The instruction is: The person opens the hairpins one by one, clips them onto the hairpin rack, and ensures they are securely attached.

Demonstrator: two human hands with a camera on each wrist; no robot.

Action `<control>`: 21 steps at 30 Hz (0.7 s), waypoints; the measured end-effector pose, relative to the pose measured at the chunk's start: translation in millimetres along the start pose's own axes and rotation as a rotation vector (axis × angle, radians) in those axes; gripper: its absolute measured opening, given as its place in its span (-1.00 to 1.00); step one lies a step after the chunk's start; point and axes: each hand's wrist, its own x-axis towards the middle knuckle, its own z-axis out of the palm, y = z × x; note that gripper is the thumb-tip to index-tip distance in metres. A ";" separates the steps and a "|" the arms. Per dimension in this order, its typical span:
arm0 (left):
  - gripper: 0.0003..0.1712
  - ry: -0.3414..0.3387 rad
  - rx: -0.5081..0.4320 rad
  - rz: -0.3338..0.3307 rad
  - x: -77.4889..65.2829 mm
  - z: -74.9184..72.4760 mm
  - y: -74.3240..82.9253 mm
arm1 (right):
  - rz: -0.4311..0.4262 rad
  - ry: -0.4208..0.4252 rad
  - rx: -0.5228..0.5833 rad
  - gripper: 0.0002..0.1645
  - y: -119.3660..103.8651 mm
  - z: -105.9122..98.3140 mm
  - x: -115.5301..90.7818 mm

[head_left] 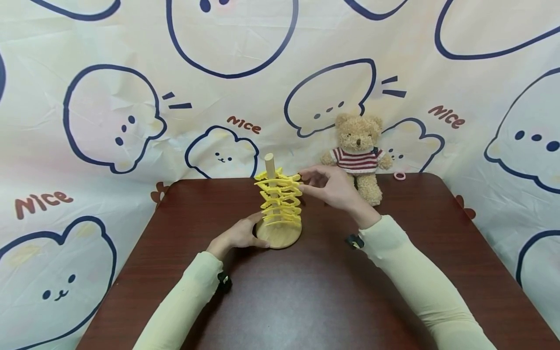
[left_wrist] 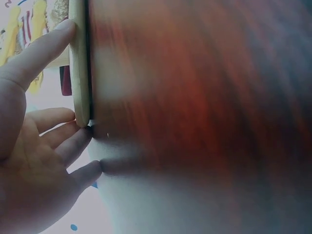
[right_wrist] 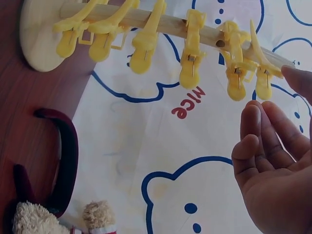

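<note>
A wooden stand [head_left: 280, 236] with a round base and an upright rod stands on the table. Several yellow plastic spring clips [right_wrist: 189, 63] are stacked along the rod, one above another. My left hand [head_left: 239, 234] holds the round base by its rim; in the left wrist view the thumb and fingers lie around the disc's edge. My right hand [head_left: 334, 187] is beside the top of the stack. Its thumb and fingertips are apart, around the handle ends of the uppermost clip [right_wrist: 264, 80]; whether they press on it is hard to tell.
A teddy bear [head_left: 358, 160] in a striped sweater sits at the table's back edge, with a small pink ring [head_left: 399, 176] next to it. A dark red hoop [right_wrist: 68, 146] lies near the bear. A printed cloth [head_left: 131, 39] hangs behind the brown table [head_left: 197, 204].
</note>
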 end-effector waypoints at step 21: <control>-0.23 0.130 0.117 -0.098 -34.2 -26.7 -5.1 | 0.078 -0.036 -0.267 -0.67 35.6 -36.8 -35.3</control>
